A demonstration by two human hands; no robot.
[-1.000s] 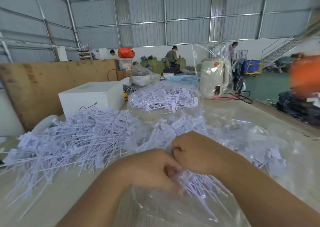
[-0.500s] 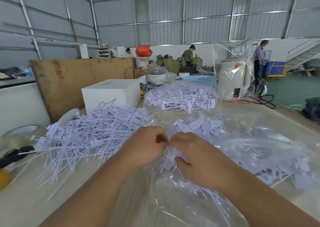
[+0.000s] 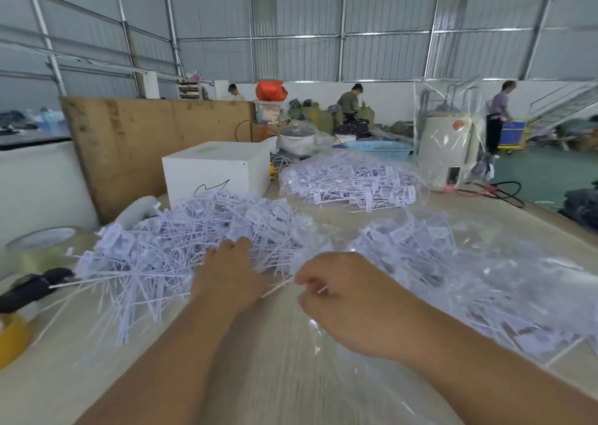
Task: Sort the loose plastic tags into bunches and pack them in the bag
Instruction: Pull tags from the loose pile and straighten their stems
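Left grip (image 3: 228, 275) on tag pile (image 3: 168, 246), right grip (image 3: 346, 298) beside

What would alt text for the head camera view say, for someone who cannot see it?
A person's left hand reaches into a loose pile of white plastic tags on a table, while the right hand pinches one thin tag. Clear bags of tags lie to the right and behind.

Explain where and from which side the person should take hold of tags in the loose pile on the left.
Probably by the thin stems at the near edge of the loose pile, coming from the near side. The stems fan out toward the person over bare table, while the flat heads lie tangled farther back. The left hand already rests there.
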